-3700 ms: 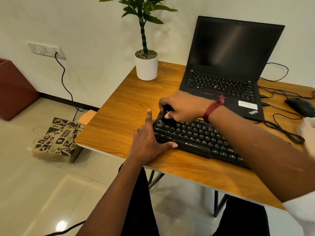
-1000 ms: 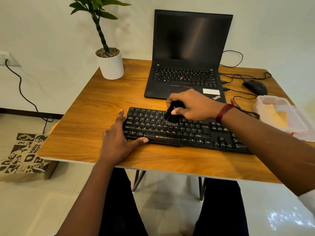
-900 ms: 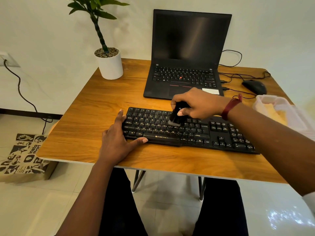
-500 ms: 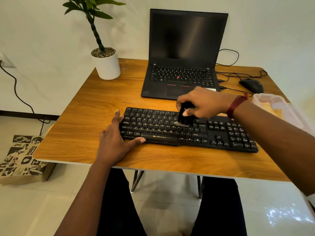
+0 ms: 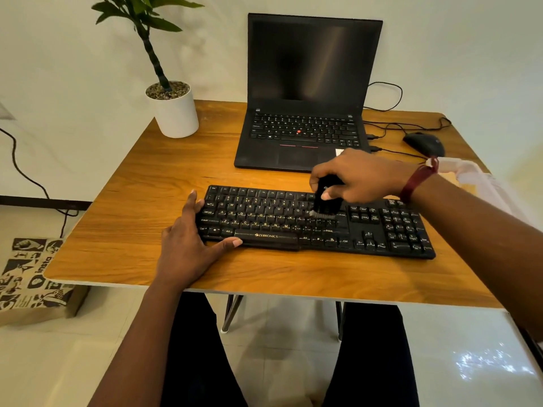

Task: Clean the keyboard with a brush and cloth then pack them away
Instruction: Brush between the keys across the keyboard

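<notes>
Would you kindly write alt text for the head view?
The right hand sweeps a black brush over a keyboard on a wooden table, while the left hand steadies the keyboard's left end. Behind sit an open laptop, potted plant and mouse.

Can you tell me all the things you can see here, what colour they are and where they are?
keyboard: one, black, front of table
brush: one, black, on the keyboard's keys, in right hand
laptop: one, black, open, behind keyboard
mouse: one, black, back right
plant: one, green in white pot, back left
cables: several, black, right of laptop
bag: one, brown with black print, floor at left
table: one, wooden brown
left hand: flat at keyboard's left end
right hand: grips brush, red wristband
</notes>
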